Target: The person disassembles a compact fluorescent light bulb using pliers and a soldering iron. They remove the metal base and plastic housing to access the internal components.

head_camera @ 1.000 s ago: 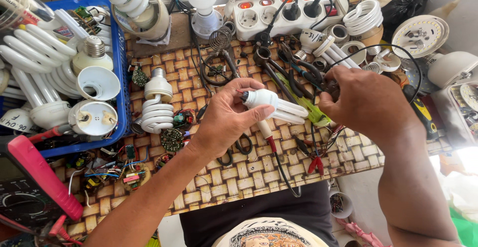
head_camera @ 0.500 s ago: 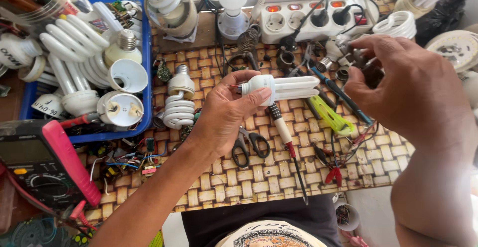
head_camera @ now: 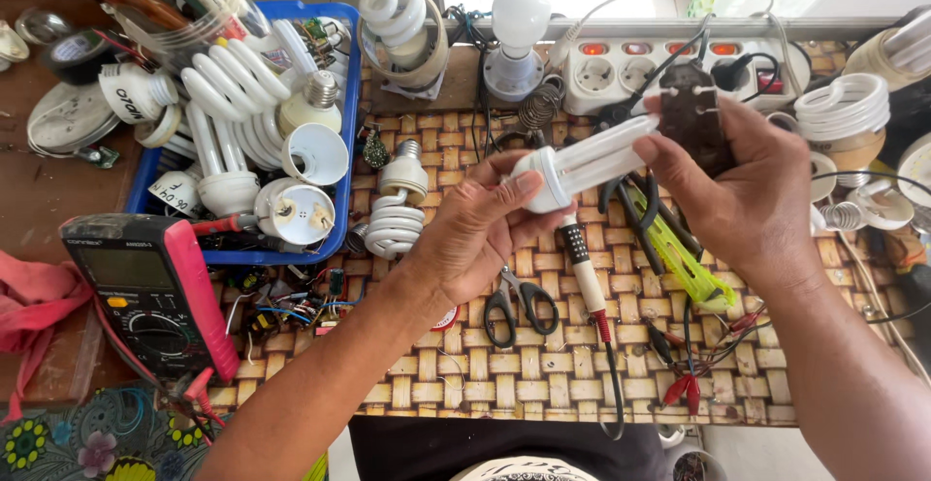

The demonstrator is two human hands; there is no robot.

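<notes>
Left hand (head_camera: pixel 475 234) clamped on the white base of a tube lamp (head_camera: pixel 582 163), held above the woven mat (head_camera: pixel 543 374). Lamp's long axis near level, base at left, glass tubes running right and slightly up toward the right hand (head_camera: pixel 747 190). Right hand closed round a small dark part (head_camera: pixel 690 117), thumb just touching the tube tips; kind of part not clear. Hands apart, bridged by the lamp; left hand bearing its weight, right hand nearer the free glass end.

Below the lamp on the mat: soldering iron (head_camera: pixel 587 287), scissors (head_camera: pixel 519 306), yellow-green tool (head_camera: pixel 679 258), red clips (head_camera: pixel 684 389). Spiral lamp (head_camera: pixel 393 214) lying left of the left hand, apart from it.

Blue tray (head_camera: pixel 344 93) at upper left, filled with tube lamps, one bulb (head_camera: pixel 310 103), open white lamp bases (head_camera: pixel 296 211). Meter (head_camera: pixel 145 287) just below the tray, touching the mat's left edge. Power strip (head_camera: pixel 669 69) at the far edge, plugs seated, behind the right hand. Round bulb (head_camera: pixel 519 25) upright in a holder beside the strip.
</notes>
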